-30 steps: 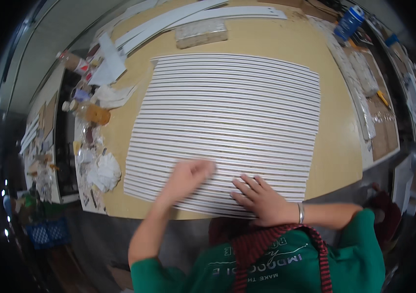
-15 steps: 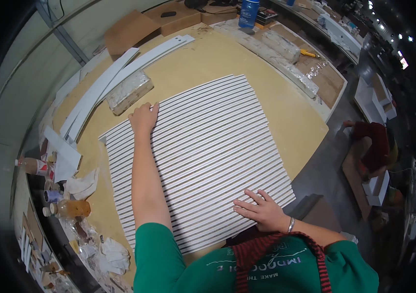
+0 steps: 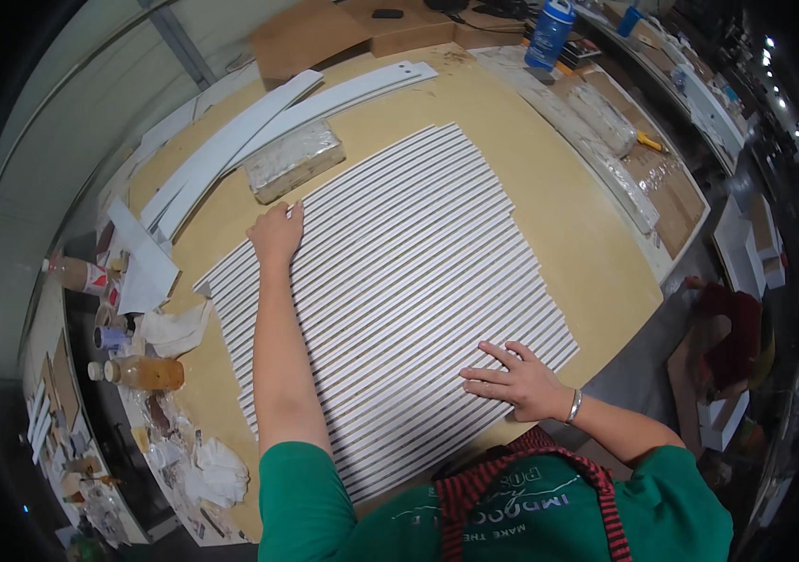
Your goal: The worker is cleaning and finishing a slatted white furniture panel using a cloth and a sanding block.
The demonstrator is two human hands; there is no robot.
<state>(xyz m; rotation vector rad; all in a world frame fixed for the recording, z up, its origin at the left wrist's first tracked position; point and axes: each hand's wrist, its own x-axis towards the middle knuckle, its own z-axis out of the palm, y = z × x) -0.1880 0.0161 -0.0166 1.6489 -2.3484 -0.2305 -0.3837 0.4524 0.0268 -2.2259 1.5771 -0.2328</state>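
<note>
A wide sheet of white strips (image 3: 399, 290), laid side by side with dark gaps between them, lies across the tabletop (image 3: 596, 290) in front of me. At its far left edge is my left hand (image 3: 276, 234), fingers curled over the strip ends and closed on them; the undersides of the fingers are hidden. My right hand (image 3: 529, 386) rests on the near right part of the sheet, fingers spread, gripping nothing. A block wrapped in clear tape (image 3: 294, 161) sits just beyond my left hand.
Long white boards (image 3: 231, 140) lie along the far left edge. Bottles with amber liquid (image 3: 151, 374) and a crumpled white cloth (image 3: 174, 330) stand at the left. Far right are a blue bottle (image 3: 550, 36), a wrapped bundle (image 3: 603, 117) and a yellow-handled tool (image 3: 649, 142). A person in dark red (image 3: 729, 328) is beyond.
The sheet of strips has turned a little counterclockwise on the table, both my hands staying on it. The view has also swung, so the table and surroundings appear rotated clockwise.
</note>
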